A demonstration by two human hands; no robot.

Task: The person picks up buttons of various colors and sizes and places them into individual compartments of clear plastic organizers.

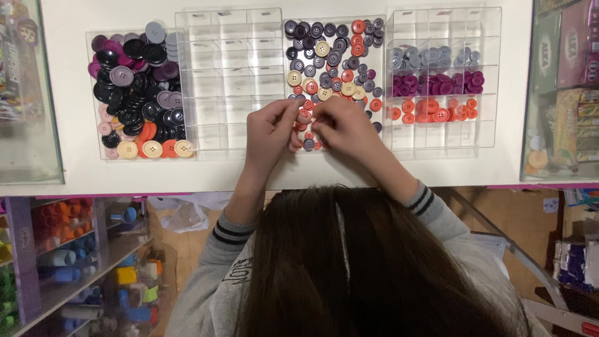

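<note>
My left hand [269,130] and my right hand [347,125] meet over the near edge of a clear tray [382,25] of loose mixed small buttons [331,59] in dark grey, cream and orange. The left hand's fingers are curled, and thumb and fingertips pinch a small orange button [304,115]. The right hand's fingers bend down into the orange buttons beside it, and its fingertips are hidden. Long dark hair [368,268] and grey striped sleeves fill the lower part of the view.
A clear tray of large black, purple, pink and orange buttons [134,87] sits at the left. Next to it is a compartment tray [228,75] with nothing in it. At the right a compartment tray [493,125] holds rows of grey, magenta and orange buttons. Shelves of goods stand below.
</note>
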